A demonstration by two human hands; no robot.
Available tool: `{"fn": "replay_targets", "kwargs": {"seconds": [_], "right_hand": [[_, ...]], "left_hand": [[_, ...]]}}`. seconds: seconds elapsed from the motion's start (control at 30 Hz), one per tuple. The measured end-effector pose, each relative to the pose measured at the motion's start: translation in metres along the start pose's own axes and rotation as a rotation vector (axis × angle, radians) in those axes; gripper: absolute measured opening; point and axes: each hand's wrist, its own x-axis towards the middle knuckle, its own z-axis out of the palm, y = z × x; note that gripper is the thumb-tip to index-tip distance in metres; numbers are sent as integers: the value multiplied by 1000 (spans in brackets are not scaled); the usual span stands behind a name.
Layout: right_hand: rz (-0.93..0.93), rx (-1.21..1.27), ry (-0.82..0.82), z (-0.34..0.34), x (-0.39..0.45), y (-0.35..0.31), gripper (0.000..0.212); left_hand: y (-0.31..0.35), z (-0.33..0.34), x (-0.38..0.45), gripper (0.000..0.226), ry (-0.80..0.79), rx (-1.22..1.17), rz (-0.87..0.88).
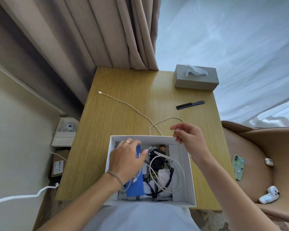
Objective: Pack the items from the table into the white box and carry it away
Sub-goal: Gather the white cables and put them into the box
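The white box [191,177] sits at the near edge of the wooden table [120,104]. Inside lie a blue flat item [135,185], coiled white cables [167,174], dark cords and a small brown bottle [162,147]. My left hand [127,159] rests inside the box on its left side, thumb and fingers pinching a white cable end. My right hand [188,139] hovers over the box's far right corner, pinching a beige cable [133,107] that loops across the table to its plug at the far left. A black comb [189,105] lies on the table at the right.
A grey tissue box [196,77] stands at the table's far right corner. Curtains hang behind. A tan chair [260,164] on the right holds a green phone [238,167], an earbud case and a white toy. Cardboard boxes and a white cord lie on the floor at left.
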Motion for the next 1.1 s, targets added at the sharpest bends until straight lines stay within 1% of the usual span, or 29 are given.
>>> {"fn": "replay_targets", "kwargs": {"seconds": [0.07, 0.1, 0.17, 0.3, 0.43, 0.53, 0.6, 0.7, 0.77, 0.83, 0.87, 0.9, 1.0, 1.1], "right_hand": [[-8, -41, 3, 1, 20, -6, 27], [-7, -61, 5, 2, 31, -8, 27], [2, -95, 9, 5, 52, -10, 27], [61, -155, 12, 9, 90, -9, 25], [137, -152, 21, 7, 115, 1, 25], [162, -151, 33, 4, 123, 8, 25], [175, -169, 42, 5, 123, 13, 25], [220, -121, 48, 5, 119, 19, 24], [260, -70, 53, 6, 115, 22, 23], [290, -18, 65, 5, 112, 25, 23], [301, 5, 70, 5, 110, 26, 23], [307, 23, 72, 4, 108, 27, 24], [312, 57, 78, 2, 102, 30, 25], [308, 73, 94, 0, 101, 29, 27]], "left_hand": [[5, -18, 16, 24, 90, -51, 77], [8, -25, 27, 19, 108, -72, 110], [13, -34, 52, 15, 94, -106, 155], [17, -24, 110, 18, -26, -71, 156], [16, 17, 157, 20, -201, -3, 120], [15, 48, 178, 17, -302, 120, 175], [16, 65, 189, 17, -345, 205, 217], [22, 88, 201, 26, -409, 377, 275], [26, 99, 207, 28, -444, 464, 280], [28, 105, 213, 27, -446, 506, 275], [29, 106, 215, 25, -442, 544, 299], [29, 108, 218, 23, -434, 604, 358], [29, 110, 221, 19, -434, 790, 605], [28, 111, 220, 15, -479, 830, 689]]}}
